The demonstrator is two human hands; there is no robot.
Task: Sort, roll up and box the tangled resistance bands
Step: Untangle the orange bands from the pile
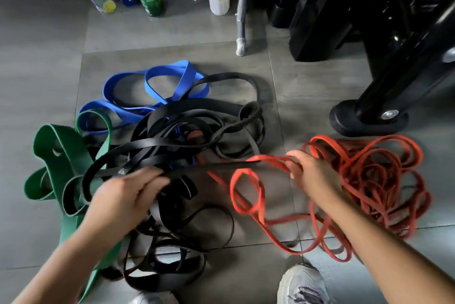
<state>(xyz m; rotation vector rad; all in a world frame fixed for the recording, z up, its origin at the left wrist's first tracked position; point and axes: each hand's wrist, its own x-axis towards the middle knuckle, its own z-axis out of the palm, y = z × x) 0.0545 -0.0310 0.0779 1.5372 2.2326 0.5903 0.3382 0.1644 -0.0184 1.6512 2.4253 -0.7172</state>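
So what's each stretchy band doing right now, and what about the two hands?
red bands, loose heap on the floor, one strand lifted by the right hand.
black bands, tangled together, not rolled.
blue band, looped on the floor, black strands lying across it.
green band, twisted, caught in the black tangle.
left hand, grips a black band.
right hand, grips a red strand.
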